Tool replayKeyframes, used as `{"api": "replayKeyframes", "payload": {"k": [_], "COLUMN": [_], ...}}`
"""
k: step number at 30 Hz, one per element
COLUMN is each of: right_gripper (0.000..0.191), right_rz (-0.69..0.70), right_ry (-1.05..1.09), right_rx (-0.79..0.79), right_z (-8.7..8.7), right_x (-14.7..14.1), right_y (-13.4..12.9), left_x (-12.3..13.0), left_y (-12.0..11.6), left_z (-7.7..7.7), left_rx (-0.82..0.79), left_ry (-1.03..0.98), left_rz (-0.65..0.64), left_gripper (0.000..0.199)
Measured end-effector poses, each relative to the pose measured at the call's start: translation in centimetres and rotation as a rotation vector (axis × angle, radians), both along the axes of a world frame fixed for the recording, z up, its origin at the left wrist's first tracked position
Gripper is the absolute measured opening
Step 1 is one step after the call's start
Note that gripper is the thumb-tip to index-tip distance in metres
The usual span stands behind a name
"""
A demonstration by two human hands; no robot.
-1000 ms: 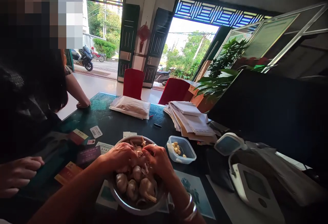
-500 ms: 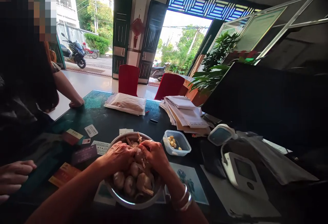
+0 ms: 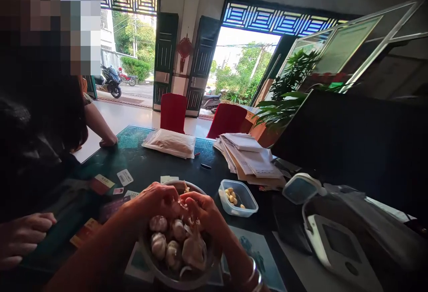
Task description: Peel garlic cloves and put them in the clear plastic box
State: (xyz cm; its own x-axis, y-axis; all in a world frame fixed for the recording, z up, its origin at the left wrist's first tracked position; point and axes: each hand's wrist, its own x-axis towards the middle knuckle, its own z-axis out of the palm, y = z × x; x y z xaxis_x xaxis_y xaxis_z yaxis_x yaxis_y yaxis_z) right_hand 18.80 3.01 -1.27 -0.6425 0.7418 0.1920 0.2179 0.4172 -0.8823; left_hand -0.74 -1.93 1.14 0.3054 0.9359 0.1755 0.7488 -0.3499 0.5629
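A round metal bowl (image 3: 182, 281) holds several whole garlic bulbs (image 3: 174, 254) with papery skins and some stalks. Over the bowl's far part, my left hand (image 3: 159, 200) and my right hand (image 3: 202, 207) meet, fingers bent and pinched together around a small piece of garlic (image 3: 183, 203). Their fingertips partly cover it. A silver bangle circles my right wrist. Right of the bowl, a clear plastic box (image 3: 247, 211) contains several peeled cloves (image 3: 230, 195).
A person (image 3: 36, 140) leans at the table's left, one hand (image 3: 26, 238) near the cards. Papers (image 3: 250, 158), a plastic-wrapped packet (image 3: 170, 142) and a pen (image 3: 206, 166) lie beyond the bowl. A white device (image 3: 337, 243) and a dark monitor (image 3: 354, 145) stand right.
The view has tilted and shifted, so the scene sits lower and farther right. My hands have lifted slightly from among the bulbs, fingertips closer together, and more bulbs show.
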Motion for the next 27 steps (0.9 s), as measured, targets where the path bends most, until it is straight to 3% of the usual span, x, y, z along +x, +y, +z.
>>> {"api": "replayKeyframes", "payload": {"k": [5, 9, 17, 22, 27], "right_gripper": [0.027, 0.029, 0.026, 0.03, 0.023], "right_rz": [0.095, 0.011, -0.087, -0.011, -0.016], "right_ry": [0.11, 0.14, 0.142, 0.185, 0.158], "right_rx": [-0.202, -0.285, -0.227, -0.223, -0.188], "right_z": [0.7, 1.1, -0.4, -0.2, 0.0], "right_x": [-0.4, -0.7, -0.3, -0.4, -0.4], "right_y": [-0.3, -0.4, 0.4, 0.2, -0.1], "left_x": [0.1, 0.1, 0.5, 0.2, 0.7], "left_y": [0.8, 0.9, 1.2, 1.5, 1.6], "left_z": [-1.0, -1.4, -2.2, -2.8, -3.6], "left_rx": [-0.075, -0.029, 0.053, 0.071, 0.194], "left_ry": [-0.167, -0.221, -0.111, -0.083, -0.03], "left_rz": [0.108, 0.066, 0.056, 0.104, 0.16], "left_gripper": [0.022, 0.029, 0.033, 0.021, 0.014]}}
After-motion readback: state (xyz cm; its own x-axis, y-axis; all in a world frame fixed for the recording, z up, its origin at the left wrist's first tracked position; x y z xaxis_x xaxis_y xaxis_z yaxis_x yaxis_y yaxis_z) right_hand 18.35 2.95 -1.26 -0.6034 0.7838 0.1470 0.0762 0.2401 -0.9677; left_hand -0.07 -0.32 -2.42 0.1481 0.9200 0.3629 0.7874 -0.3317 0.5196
